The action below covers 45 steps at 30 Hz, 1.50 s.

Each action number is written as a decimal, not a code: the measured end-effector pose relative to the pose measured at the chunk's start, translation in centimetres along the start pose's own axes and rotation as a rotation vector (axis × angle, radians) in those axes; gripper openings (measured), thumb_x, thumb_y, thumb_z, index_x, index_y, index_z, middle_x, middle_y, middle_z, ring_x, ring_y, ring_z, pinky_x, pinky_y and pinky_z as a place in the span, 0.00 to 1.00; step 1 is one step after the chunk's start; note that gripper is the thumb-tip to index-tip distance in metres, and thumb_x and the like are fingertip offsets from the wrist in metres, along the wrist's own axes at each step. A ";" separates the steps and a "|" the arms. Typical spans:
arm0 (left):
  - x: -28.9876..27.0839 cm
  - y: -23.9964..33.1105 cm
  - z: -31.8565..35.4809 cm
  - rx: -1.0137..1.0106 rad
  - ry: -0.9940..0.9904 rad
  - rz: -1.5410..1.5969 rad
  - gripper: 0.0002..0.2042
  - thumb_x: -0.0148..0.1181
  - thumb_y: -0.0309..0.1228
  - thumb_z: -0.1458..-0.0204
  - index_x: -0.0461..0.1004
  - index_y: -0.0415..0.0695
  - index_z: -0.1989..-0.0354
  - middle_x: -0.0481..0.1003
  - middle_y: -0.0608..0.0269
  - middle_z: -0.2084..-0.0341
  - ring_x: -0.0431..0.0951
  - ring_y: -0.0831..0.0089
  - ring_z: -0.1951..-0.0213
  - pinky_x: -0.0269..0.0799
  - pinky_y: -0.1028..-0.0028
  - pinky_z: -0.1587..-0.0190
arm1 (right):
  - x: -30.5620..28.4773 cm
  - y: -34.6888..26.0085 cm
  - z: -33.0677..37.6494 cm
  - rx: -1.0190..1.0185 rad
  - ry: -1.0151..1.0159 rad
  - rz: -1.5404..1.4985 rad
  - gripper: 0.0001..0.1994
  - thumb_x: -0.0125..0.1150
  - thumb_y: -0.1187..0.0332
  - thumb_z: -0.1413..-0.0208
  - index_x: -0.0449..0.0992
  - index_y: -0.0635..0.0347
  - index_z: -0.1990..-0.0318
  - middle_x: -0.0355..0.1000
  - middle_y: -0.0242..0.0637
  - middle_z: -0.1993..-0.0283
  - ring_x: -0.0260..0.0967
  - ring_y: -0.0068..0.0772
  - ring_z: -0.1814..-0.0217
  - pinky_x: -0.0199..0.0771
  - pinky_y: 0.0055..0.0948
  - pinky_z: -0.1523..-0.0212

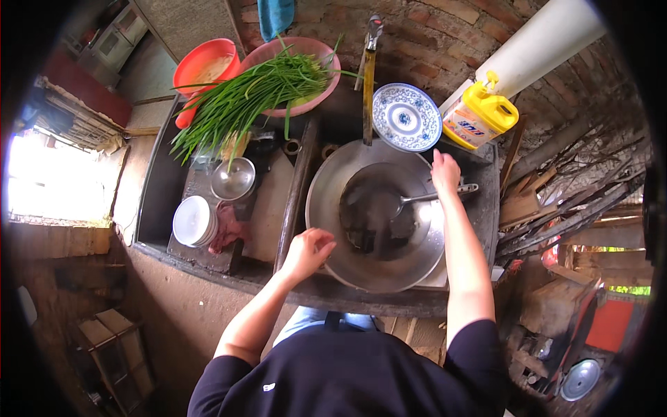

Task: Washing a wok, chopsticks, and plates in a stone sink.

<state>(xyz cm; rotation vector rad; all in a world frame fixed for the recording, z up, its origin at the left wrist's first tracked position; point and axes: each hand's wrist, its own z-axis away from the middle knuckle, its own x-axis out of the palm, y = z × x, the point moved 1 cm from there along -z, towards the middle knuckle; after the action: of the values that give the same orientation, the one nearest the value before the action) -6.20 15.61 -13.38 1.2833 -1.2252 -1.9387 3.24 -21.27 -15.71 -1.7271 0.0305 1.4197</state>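
A large metal wok point(323, 184) sits in the right basin with dark, shiny liquid in it. My left hand point(309, 255) hovers by the wok's left rim, its fingers loosely bent and holding nothing. A ladle point(420, 197) leans in the wok, its handle crossing the right rim under my right wrist. My right hand point(446, 172) is above that rim, fingers partly spread and close to the lower right edge of a blue-and-white patterned plate point(405, 118); whether they touch it I cannot tell. Behind the wok rises an upright tap point(369, 83).
Long green stalks point(257, 94) overflow a pink basin point(316, 50) beside a red bowl point(206, 66). Left lie a metal bowl point(233, 178), stacked white bowls point(193, 221) and a reddish cloth point(228, 228). A yellow jug point(479, 115) stands back right; firewood point(590, 187) is piled beyond.
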 end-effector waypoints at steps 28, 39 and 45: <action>5.0 1.3 -2.7 -0.161 0.064 0.077 0.09 0.58 0.28 0.55 0.74 0.39 0.66 0.74 0.57 0.73 0.74 0.71 0.73 0.70 0.75 0.68 | -2.8 -1.7 -8.4 -0.392 0.116 -0.251 0.11 0.53 0.71 0.58 0.66 0.74 0.83 0.62 0.54 0.85 0.63 0.46 0.82 0.60 0.38 0.75; 8.6 1.7 -8.6 -0.092 0.126 0.514 0.33 0.63 0.34 0.55 0.54 0.39 0.42 0.66 0.52 0.50 0.64 0.66 0.46 0.61 0.68 0.46 | -11.4 -3.8 8.8 -1.298 -0.133 -0.050 0.10 0.55 0.78 0.57 0.62 0.67 0.83 0.71 0.51 0.66 0.67 0.44 0.78 0.67 0.31 0.77; 9.0 -1.4 -8.2 -0.264 -0.043 1.648 0.29 0.53 0.19 0.54 0.54 0.43 0.41 0.68 0.61 0.53 0.67 0.70 0.50 0.63 0.69 0.47 | -5.8 1.9 6.1 -0.366 -0.545 -0.221 0.14 0.55 0.74 0.54 0.61 0.66 0.86 0.61 0.41 0.88 0.55 0.36 0.87 0.54 0.31 0.82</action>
<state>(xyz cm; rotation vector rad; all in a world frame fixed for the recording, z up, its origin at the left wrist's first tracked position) -2.57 5.83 -19.85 -0.1229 -1.2496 -0.7792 -4.53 -21.46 -11.94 -1.5027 -0.7328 1.7526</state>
